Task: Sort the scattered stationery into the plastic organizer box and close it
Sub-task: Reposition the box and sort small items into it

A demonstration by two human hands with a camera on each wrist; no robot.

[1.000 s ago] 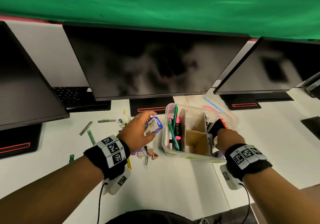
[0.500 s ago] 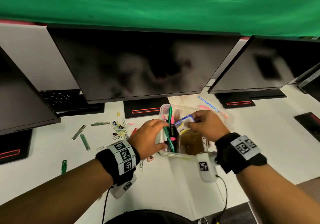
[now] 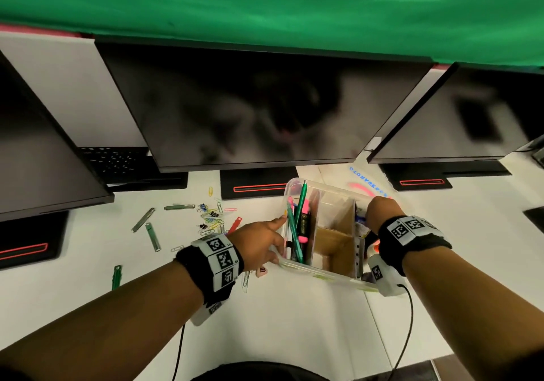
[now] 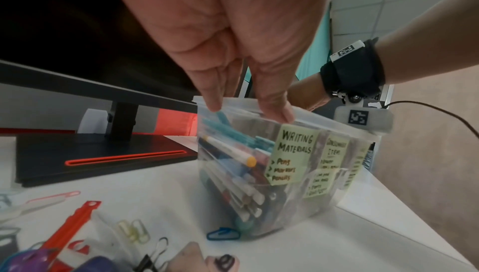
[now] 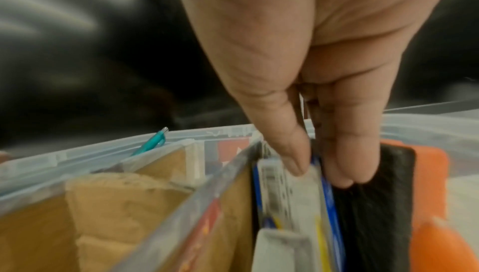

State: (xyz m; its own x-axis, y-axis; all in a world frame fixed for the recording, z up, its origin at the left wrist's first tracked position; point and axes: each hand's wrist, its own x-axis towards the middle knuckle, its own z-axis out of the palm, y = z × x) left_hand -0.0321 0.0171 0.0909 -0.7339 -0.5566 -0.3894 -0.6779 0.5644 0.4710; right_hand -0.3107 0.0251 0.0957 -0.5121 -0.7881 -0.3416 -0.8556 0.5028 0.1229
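Organizer box (image 3: 321, 273), a clear thin-walled plastic tub with cardboard dividers, stands on the white bench (image 3: 294, 321) just in front of the central monitor's base. Head view: the left hand (image 3: 259, 243) rests against the box's left wall, fingers fairly straight and thumb at the near rim, steadying rather than clasping; the right hand (image 3: 379, 214) reaches down into the right-hand compartment. Loose paper clips (image 3: 212, 218), flat metal strips and a red fastener (image 3: 234, 224) lie scattered on the bench to the left of the box, so sorting looks unfinished; what appears to be the clear lid lies behind the box. Left wrist view: the left fingertips (image 4: 215, 106) touch the rim, nearly straight, above the compartment labelled "Writing Materials" (image 4: 293, 153), which is packed with pens. Right wrist view: the right fingertips (image 5: 295, 163) pinch a small blue-and-white packet (image 5: 290, 190), lowering it beside a black and orange item (image 5: 376, 204) in the same compartment. Judged from its walls, the box is light, slightly flexible and smooth, likely to slide on the bench; it is best braced at the stiffer rim or corners. The clips are small, light and flat, probably needing a fingertip pinch or a sweep.
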